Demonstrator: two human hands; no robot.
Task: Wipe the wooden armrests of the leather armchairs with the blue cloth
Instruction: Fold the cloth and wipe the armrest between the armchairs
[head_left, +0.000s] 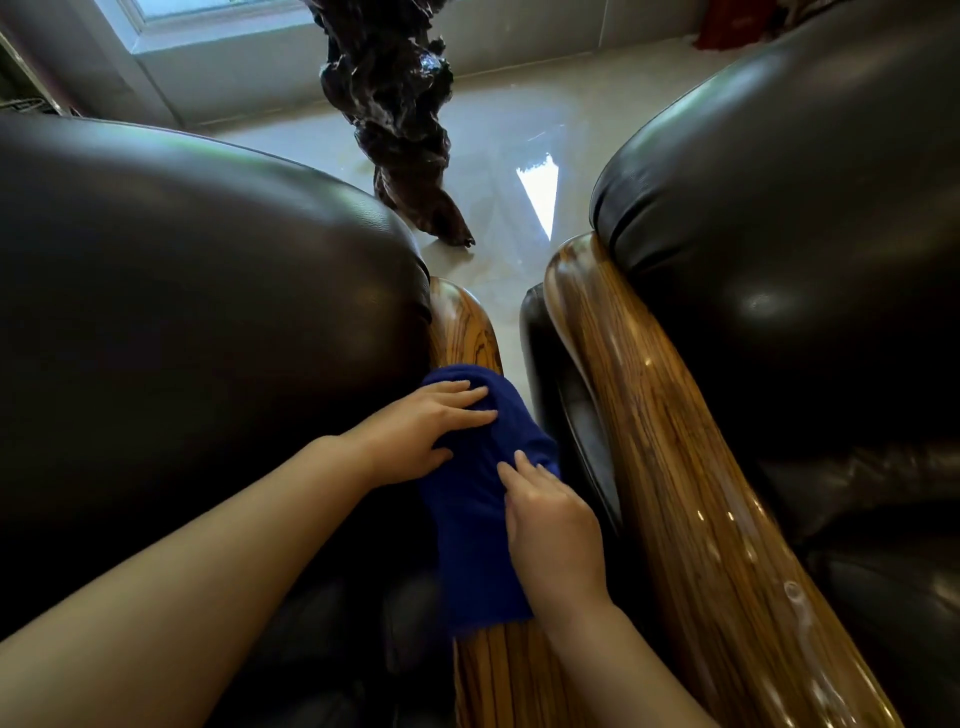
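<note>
Here, low in the frame's centre, the left hand (423, 431) and right hand (553, 525) lie open-palmed, fingers flat, pressing the blue cloth (475, 525) onto the wooden armrest (462, 332), grasping nothing.

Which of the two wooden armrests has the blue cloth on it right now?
The left armrest, under both hands; the blue cloth is draped over it. The right armrest is bare.

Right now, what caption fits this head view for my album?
Both hands, left and right, press a blue cloth on a wooden armrest between two armchairs.

cloth (478, 499) on left chair's armrest (467, 332)
</note>
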